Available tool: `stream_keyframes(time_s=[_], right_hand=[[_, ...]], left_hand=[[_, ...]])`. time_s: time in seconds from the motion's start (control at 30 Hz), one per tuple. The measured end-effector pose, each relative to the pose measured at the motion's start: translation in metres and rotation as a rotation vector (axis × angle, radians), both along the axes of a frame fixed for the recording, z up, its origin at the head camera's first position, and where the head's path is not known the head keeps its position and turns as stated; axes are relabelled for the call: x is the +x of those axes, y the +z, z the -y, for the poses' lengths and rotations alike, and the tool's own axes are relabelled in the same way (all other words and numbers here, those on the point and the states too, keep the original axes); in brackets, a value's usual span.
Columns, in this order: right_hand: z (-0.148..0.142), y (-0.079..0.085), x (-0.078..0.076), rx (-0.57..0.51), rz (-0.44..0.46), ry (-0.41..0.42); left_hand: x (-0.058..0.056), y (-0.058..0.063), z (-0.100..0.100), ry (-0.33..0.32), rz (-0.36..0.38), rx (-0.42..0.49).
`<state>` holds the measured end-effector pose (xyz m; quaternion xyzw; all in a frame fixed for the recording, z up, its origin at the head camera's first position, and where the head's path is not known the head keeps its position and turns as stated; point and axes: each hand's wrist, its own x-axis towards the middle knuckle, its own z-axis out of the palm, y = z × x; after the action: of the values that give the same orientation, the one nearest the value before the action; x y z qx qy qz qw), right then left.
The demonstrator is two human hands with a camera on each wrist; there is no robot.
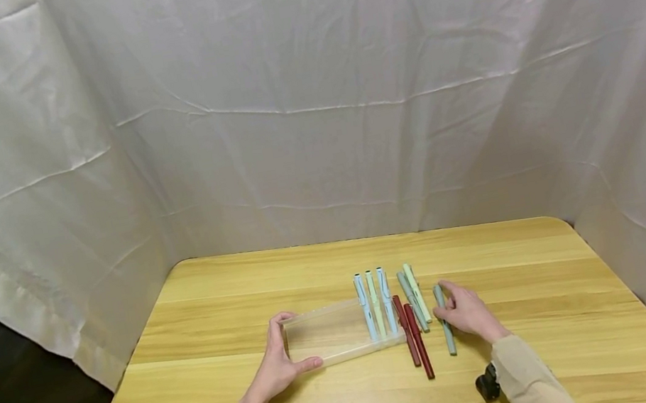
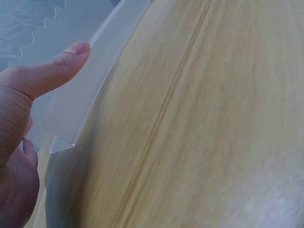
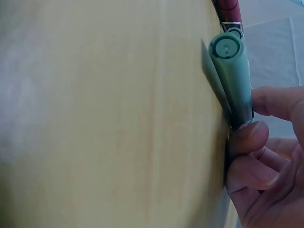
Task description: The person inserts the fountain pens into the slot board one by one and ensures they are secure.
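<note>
My left hand [image 1: 275, 372] grips the left end of a clear plastic pen tray [image 1: 327, 335], fingers behind and thumb along the front wall. In the left wrist view the thumb presses on the tray's wall [image 2: 78, 102], and a notched edge shows behind it. Two light blue pens [image 1: 365, 308] with a pale green pen [image 1: 375, 307] between them lie side by side across the tray's right end. To the right, my right hand [image 1: 467, 311] pinches a grey-green pen [image 1: 449, 339] near its far end. The right wrist view shows its round end [image 3: 227, 47] pointing at the camera.
Between the tray and my right hand lie two dark red pens [image 1: 421, 346], another grey-green pen [image 1: 410, 298] and another pale green pen [image 1: 417, 291]. The red ones sit close against the tray's right end. Pale curtains [image 1: 316, 159] hang around the wooden table [image 1: 579, 329].
</note>
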<state>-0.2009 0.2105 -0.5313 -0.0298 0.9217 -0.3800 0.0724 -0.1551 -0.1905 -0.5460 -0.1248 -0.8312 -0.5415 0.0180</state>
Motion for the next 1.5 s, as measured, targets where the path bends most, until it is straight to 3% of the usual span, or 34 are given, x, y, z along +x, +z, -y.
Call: stream_keyframes(time_s=[0.6,0.93,1.23,1.5], right_hand=[[0.002,0.001,0.003,-0.063,-0.028,-0.055],[0.0,0.007,0.003,-0.079,-0.09,-0.066],[0.001,0.014,0.006,-0.167,-0.083,-0.057],[0.003,0.019,0.008,-0.164,-0.138,-0.027]], left_hand=[[0.0,-0.001,0.0,-0.007,-0.003,0.004],[0.0,0.0,0.0,-0.007,-0.009,0.0],[-0.001,0.001,-0.001,-0.007,0.016,0.004],[0.0,0.001,0.0,-0.007,0.025,0.012]])
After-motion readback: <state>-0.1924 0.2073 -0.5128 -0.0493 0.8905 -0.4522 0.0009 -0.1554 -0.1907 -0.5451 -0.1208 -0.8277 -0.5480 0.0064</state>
